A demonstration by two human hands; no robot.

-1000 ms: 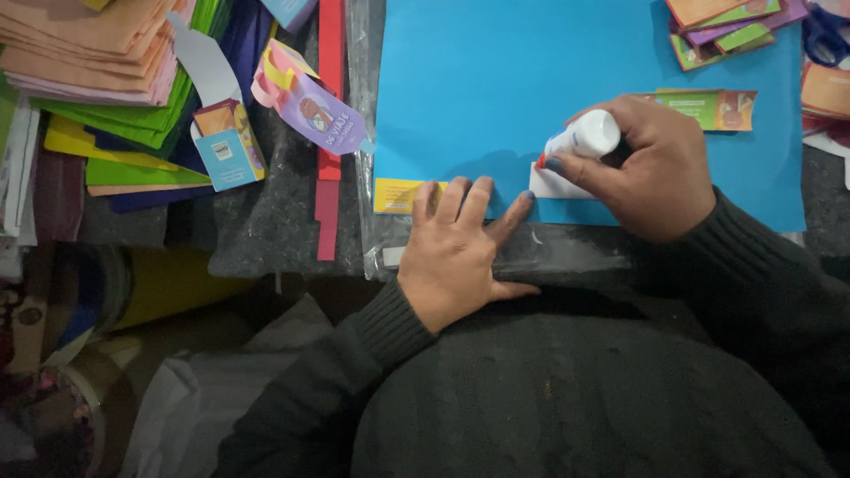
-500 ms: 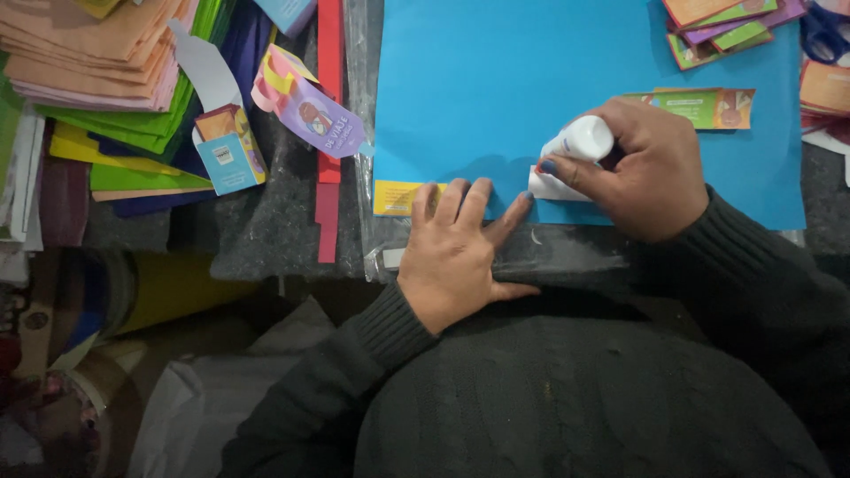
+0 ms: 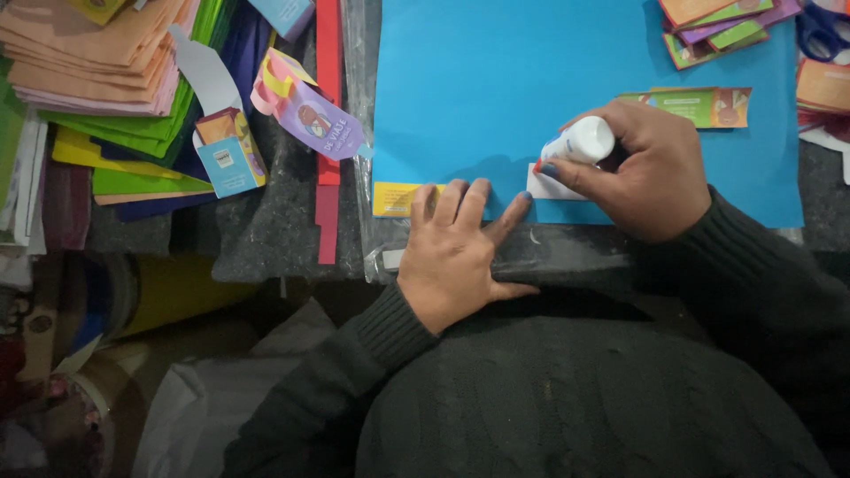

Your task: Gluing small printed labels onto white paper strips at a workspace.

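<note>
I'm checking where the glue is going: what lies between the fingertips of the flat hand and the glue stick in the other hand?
In the head view, a small white paper piece lies on the blue sheet, between the left hand and the glue stick in the right hand.

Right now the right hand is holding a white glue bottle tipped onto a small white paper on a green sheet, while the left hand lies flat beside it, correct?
Nearly. The sheet is blue, not green, as the head view shows. The rest holds: the right hand holds the white glue bottle tipped onto the small white paper, and the left hand lies flat beside it.
</note>
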